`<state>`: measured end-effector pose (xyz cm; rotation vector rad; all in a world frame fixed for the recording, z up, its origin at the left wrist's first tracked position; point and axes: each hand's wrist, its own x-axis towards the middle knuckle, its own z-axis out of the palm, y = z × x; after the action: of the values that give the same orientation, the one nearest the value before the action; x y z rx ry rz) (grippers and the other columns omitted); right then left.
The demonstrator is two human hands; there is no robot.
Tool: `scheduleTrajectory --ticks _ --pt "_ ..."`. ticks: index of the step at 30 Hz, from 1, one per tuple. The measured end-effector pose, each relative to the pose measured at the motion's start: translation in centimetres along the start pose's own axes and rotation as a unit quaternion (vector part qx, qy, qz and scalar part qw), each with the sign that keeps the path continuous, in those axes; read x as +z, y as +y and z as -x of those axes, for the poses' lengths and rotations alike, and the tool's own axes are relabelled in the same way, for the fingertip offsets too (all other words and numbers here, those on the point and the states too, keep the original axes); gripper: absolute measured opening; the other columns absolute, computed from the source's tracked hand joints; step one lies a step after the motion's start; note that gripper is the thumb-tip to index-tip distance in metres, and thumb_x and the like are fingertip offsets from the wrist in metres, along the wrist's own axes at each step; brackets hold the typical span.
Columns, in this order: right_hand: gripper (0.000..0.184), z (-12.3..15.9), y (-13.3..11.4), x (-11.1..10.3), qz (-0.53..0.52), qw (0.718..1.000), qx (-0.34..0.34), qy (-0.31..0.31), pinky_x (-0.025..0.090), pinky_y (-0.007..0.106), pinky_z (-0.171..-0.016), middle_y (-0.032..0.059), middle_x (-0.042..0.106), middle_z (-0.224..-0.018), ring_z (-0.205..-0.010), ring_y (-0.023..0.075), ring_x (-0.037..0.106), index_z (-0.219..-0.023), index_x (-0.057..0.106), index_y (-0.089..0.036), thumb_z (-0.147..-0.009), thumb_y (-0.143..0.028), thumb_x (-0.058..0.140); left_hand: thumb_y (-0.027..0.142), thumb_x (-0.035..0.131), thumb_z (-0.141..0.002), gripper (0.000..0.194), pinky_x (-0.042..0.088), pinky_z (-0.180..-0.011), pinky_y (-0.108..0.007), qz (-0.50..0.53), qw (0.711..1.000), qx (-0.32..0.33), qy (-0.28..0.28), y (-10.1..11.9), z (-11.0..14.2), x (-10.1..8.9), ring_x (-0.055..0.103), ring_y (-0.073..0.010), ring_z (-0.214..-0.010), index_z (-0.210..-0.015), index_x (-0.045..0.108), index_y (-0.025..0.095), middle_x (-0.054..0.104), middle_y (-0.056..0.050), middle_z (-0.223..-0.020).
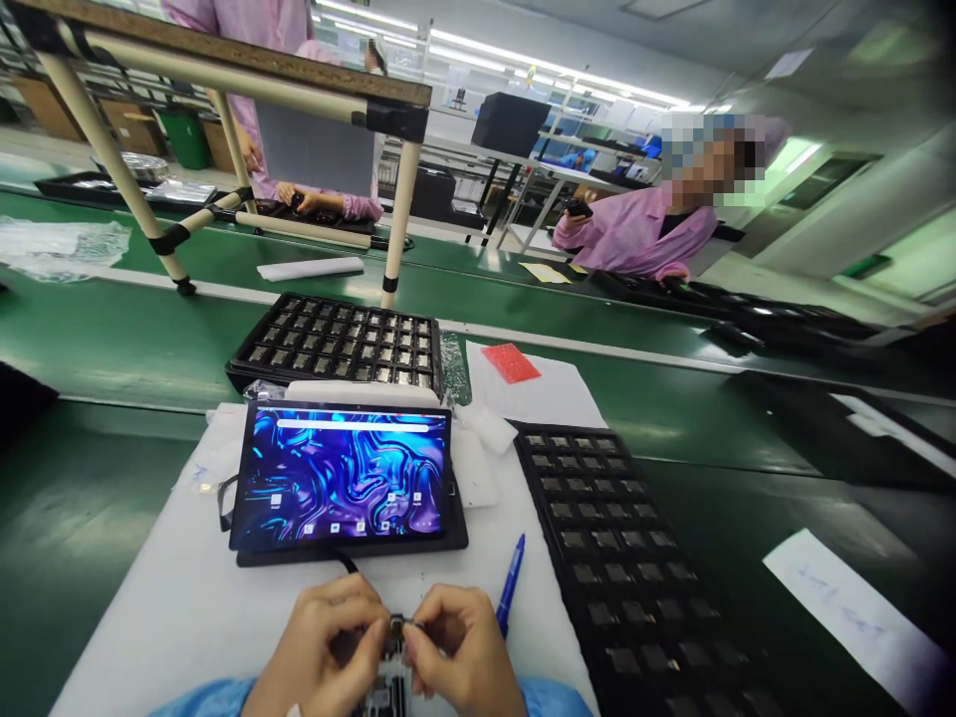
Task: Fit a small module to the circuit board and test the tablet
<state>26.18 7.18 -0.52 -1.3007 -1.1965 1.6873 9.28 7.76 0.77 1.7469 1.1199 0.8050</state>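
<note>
My left hand (325,642) and my right hand (467,647) meet low in the middle of the view. Thumbs and forefingers of both are pinched on a small electronic module (396,627) with a dark, square end. Fingertips partly cover it, so its exact kind is unclear. Just below it, between my palms, is a dark and silvery fixture (388,692), mostly hidden. Beyond my hands a tablet (348,478) leans with its screen lit, showing a blue and purple wallpaper with icons. From its lower edge a black cable (348,564) runs towards my left hand.
A blue pen (512,583) lies right of my hand on the white sheet (164,597). Black trays of small modules stand behind the tablet (344,339) and at right (597,518). A pipe frame (399,219) rises beyond. Two people in pink work across the green bench.
</note>
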Motion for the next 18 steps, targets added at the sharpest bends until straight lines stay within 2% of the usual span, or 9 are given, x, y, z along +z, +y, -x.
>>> scheduleTrajectory --ticks 3,6,14,18 --pt "0.025 0.0 0.1 0.1 0.012 1.000 -0.002 0.010 0.038 0.019 -0.040 -0.0013 0.053 -0.052 -0.039 0.0081 0.049 -0.060 0.044 -0.019 -0.070 -0.030 0.064 0.028 0.053 -0.081 0.020 0.035 -0.049 -0.024 -0.019 0.999 -0.008 0.027 -0.2 0.1 0.2 0.052 -0.0134 -0.055 -0.065 0.063 0.023 0.056 -0.001 -0.062" --pt "0.026 -0.1 0.6 0.1 0.011 1.000 -0.003 0.018 0.039 0.019 -0.041 -0.0014 0.053 -0.052 -0.040 0.0082 0.050 -0.060 0.044 -0.019 -0.070 -0.030 0.065 0.029 0.050 -0.083 0.026 0.035 -0.051 -0.024 -0.014 0.999 -0.023 0.045 -0.1 0.1 0.3 0.052 -0.0132 -0.056 -0.064 0.065 0.023 0.056 -0.001 -0.062" --pt "0.043 0.1 0.6 -0.3 -0.091 0.994 0.030 -0.051 0.039 0.018 -0.039 -0.0028 0.054 -0.048 -0.036 0.0071 0.048 -0.066 0.044 -0.018 -0.066 -0.052 0.071 0.051 0.052 -0.082 0.042 0.032 -0.050 -0.025 0.166 0.985 -0.036 -0.012 -0.6 -0.5 0.2 0.047 -0.0129 -0.053 -0.059 0.068 0.020 0.052 -0.002 -0.058" --pt "0.043 0.3 0.1 -0.4 -0.135 0.989 0.029 -0.062 0.038 0.016 -0.039 -0.0031 0.056 -0.049 -0.036 0.0053 0.047 -0.067 0.044 -0.018 -0.066 -0.050 0.073 0.054 0.055 -0.080 0.042 0.031 -0.049 -0.026 0.227 0.971 -0.054 -0.045 -0.4 -0.7 0.0 0.045 -0.0129 -0.052 -0.061 0.070 0.019 0.051 -0.003 -0.058"
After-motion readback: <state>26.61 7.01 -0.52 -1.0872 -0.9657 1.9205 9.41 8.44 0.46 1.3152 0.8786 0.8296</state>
